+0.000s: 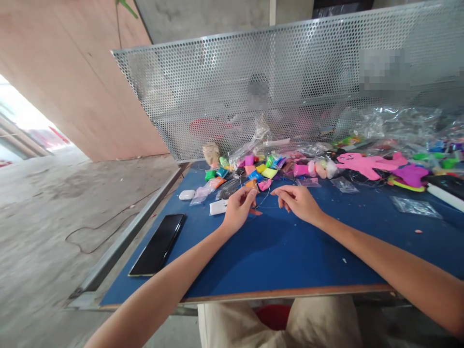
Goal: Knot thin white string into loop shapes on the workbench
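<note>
My left hand [239,209] is closed in a pinch over the blue table, with a thin pale thread or wire [268,195] looping up and out from its fingers. To its right, my right hand [297,202] has thumb and forefinger drawn together near the loop. Whatever sits between those right fingertips is too small to make out. Just behind the left hand lie several small coloured packets [268,172], among them an orange packet [251,183] and a pink packet [265,184]. A white box-like item [218,207] is beside the left hand, partly covered by it.
A black phone [157,245] lies at the table's left, with a white earbud case [187,195] beyond it. Pink cut-out figure [366,164], purple piece [410,174] and clear plastic bags [416,207] crowd the right. A perforated metal panel [224,87] stands along the back.
</note>
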A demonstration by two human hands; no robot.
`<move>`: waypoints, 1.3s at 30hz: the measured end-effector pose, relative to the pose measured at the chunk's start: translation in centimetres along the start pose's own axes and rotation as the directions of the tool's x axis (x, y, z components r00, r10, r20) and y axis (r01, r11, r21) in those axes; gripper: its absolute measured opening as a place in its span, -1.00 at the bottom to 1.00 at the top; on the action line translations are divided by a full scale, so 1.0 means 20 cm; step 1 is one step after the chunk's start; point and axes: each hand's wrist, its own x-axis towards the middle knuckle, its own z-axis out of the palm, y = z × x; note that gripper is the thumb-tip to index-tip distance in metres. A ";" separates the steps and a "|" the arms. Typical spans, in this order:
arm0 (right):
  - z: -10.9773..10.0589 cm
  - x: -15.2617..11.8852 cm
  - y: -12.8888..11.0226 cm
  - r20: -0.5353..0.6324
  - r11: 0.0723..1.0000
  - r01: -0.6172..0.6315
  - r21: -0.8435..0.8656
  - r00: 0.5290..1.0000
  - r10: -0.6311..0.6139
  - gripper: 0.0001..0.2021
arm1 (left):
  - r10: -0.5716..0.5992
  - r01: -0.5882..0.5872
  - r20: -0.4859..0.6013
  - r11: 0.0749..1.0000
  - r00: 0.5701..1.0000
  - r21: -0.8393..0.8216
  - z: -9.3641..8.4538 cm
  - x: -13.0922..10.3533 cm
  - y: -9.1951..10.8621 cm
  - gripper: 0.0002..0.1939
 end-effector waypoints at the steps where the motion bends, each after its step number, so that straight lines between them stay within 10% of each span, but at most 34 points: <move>1: 0.00 0.00 0.00 0.000 1.000 -0.002 0.004 1.000 0.002 -0.63 | 0.005 -0.005 0.007 1.000 1.000 0.002 0.00 0.00 0.00 -0.60; 14: 0.10 0.00 0.02 0.031 0.941 -0.079 0.328 0.997 0.073 -0.72 | 0.065 -0.068 0.074 0.997 0.995 0.039 0.03 -0.03 0.02 -0.65; 26: 0.08 0.01 0.01 -0.019 0.976 0.010 0.217 1.000 -0.006 -0.73 | -0.050 0.070 0.082 0.963 0.995 -0.260 0.01 -0.01 0.01 -0.72; 39: 0.09 -0.01 0.00 0.006 0.977 -0.020 0.211 1.000 0.019 -0.71 | 0.030 -0.021 0.121 0.997 0.992 -0.074 0.00 -0.01 0.02 -0.69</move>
